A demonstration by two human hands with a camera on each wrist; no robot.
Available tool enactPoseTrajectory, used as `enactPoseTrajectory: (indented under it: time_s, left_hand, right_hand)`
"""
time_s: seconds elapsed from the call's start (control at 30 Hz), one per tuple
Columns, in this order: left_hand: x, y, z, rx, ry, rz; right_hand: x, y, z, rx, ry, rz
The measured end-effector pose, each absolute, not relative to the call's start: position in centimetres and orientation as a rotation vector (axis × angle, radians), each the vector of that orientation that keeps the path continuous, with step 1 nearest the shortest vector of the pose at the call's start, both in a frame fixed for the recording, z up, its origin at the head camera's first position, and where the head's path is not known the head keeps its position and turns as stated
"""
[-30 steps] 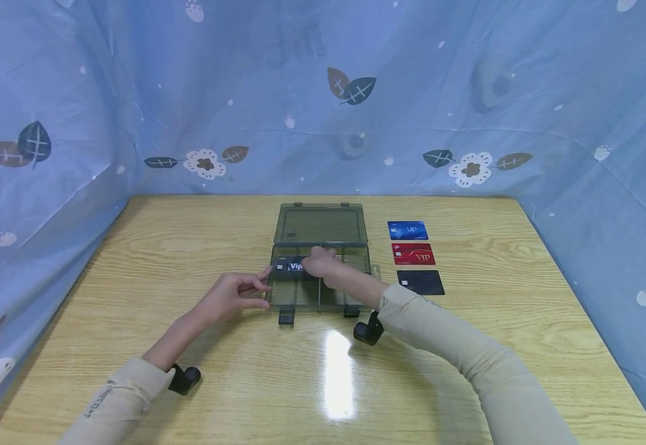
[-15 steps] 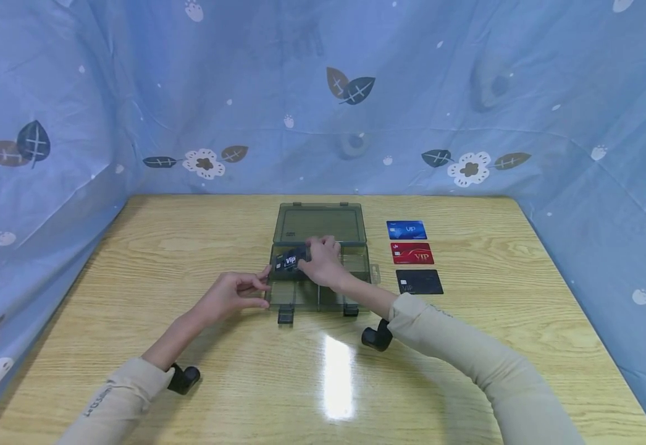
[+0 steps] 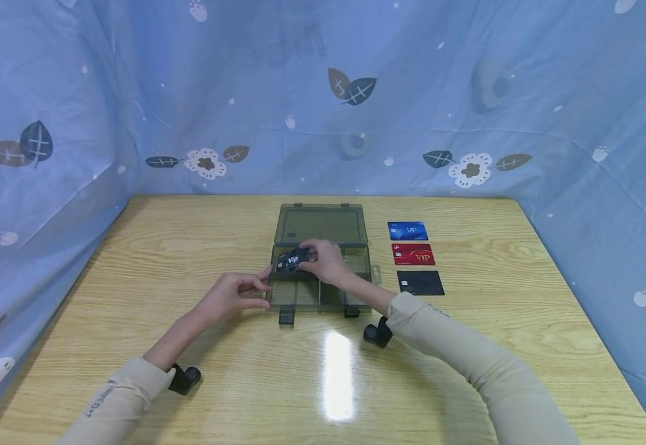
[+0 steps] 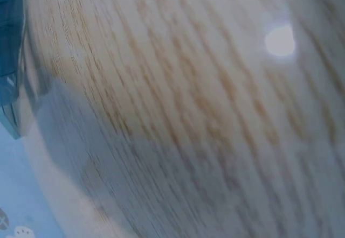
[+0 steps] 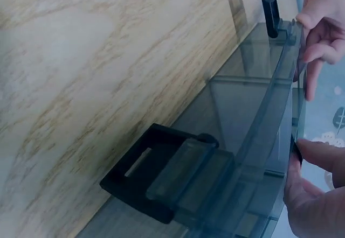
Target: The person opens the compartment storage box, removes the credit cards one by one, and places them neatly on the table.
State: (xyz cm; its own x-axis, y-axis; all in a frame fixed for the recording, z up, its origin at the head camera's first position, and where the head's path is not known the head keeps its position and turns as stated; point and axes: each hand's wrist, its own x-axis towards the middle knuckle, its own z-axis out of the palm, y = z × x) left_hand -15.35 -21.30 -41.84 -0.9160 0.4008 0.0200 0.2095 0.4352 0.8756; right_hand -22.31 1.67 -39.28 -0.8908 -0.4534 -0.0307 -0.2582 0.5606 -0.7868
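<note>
A translucent smoky plastic compartment box (image 3: pixel 284 294) lies on the table with its lid (image 3: pixel 320 225) folded back, away from me. My right hand (image 3: pixel 327 264) pinches a black card (image 3: pixel 288 261) marked "Vip" between thumb and fingers. The card is tilted over the long back compartment, its left end low near the box's left wall. In the right wrist view the card shows only as a dark sliver at the right fingertips. My left hand (image 3: pixel 231 295) touches the box's left side with thumb and fingertips spread along it.
Right of the box, a blue card (image 3: pixel 408 230), a red card (image 3: pixel 414 254) and another black card (image 3: pixel 420 282) lie in a column. Two dark latches (image 3: pixel 286 316) hang at the box's front. Blue patterned cloth (image 3: pixel 278 93) surrounds the wooden table (image 3: pixel 245 383).
My right hand has drawn back slightly and turned, and the black card has gone from lying straight along the back compartment to a tilt. The left hand stays at the box's side.
</note>
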Motion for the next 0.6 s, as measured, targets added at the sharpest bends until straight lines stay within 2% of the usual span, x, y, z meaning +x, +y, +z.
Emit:
enactPoseTrajectory:
  time_s: [0.37, 0.6]
  left_hand:
    - [-15.5, -21.3, -42.1, 0.543, 2.489, 1.489]
    - [-15.4, -21.4, -41.9, 0.547, 2.467, 1.509]
  right_hand:
    - [-22.6, 2.2, -39.6, -0.299, 2.383, -1.471]
    - [-22.5, 3.2, -39.5, -0.254, 2.299, -1.568]
